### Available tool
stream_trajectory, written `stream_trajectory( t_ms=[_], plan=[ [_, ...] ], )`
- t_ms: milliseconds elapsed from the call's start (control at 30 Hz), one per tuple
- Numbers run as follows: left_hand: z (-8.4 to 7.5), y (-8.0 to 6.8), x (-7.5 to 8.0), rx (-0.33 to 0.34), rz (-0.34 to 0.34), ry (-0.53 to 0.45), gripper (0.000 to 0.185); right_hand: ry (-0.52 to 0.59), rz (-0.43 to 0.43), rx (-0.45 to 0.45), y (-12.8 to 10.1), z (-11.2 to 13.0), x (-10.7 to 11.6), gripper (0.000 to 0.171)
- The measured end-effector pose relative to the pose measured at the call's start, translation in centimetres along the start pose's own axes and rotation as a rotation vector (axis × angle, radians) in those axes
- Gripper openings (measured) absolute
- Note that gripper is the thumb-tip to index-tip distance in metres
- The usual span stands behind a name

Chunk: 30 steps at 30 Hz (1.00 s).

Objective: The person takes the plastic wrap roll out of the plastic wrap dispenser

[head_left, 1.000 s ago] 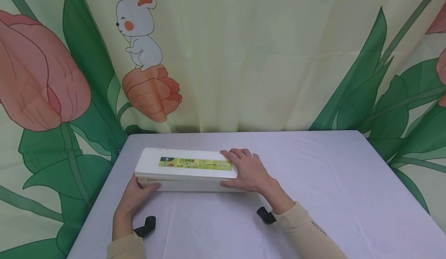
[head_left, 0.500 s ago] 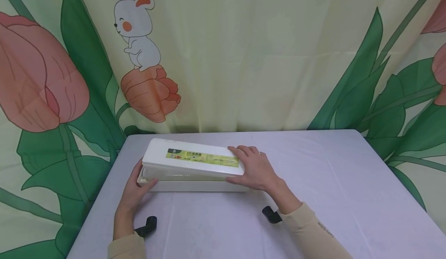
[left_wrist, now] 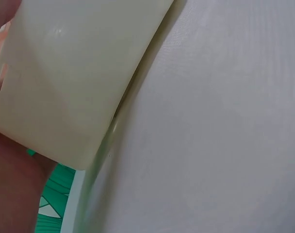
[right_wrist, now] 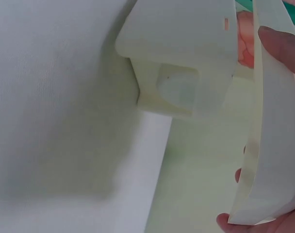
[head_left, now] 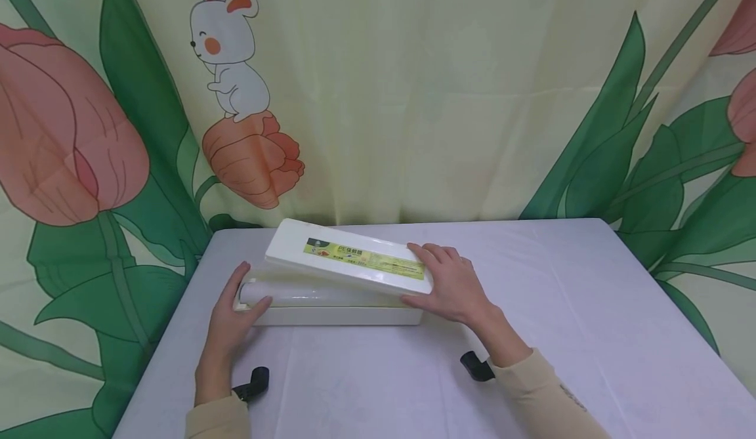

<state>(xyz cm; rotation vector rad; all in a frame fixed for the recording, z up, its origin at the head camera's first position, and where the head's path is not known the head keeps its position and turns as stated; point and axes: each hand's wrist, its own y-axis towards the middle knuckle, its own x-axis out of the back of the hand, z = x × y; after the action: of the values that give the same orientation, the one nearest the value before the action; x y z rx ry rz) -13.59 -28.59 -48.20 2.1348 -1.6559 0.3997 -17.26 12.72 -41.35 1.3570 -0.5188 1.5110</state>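
Observation:
A long white plastic lid (head_left: 366, 255) with a yellow-green label sits tilted above its box, its left end raised higher. My right hand (head_left: 451, 281) grips the lid by its right end, thumb in front and fingers over the top. Underneath, the white box (head_left: 336, 316) lies on the table with a roll of cling film (head_left: 319, 292) showing inside. At the box's left end my left hand (head_left: 230, 324) holds on, thumb at the front edge. The right wrist view shows the lid (right_wrist: 278, 131) apart from the box end (right_wrist: 186, 34).
A white cloth covers the table (head_left: 549, 294). Behind it hangs a curtain (head_left: 443, 98) printed with tulips and a rabbit. Small black pieces stick out at the left wrist (head_left: 254, 384) and the right wrist (head_left: 477, 367).
The right hand has lifted the lid off the box, up and to the right, uncovering the roll of cling film. The left hand has stayed at the box's left end.

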Motion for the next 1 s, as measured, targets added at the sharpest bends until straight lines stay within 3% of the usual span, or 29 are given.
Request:
stream_trajectory(
  t_ms=[300, 1000],
  plan=[
    [-0.5, 0.1, -0.3, -0.124, -0.055, 0.106, 0.074, 0.014, -0.03, -0.042, -0.7, -1.0, 0.9, 0.093],
    [-0.6, 0.1, -0.8, -0.102, -0.029, 0.282, 0.075, -0.006, -0.086, -0.095, -2.9, -3.0, 2.4, 0.093]
  ],
)
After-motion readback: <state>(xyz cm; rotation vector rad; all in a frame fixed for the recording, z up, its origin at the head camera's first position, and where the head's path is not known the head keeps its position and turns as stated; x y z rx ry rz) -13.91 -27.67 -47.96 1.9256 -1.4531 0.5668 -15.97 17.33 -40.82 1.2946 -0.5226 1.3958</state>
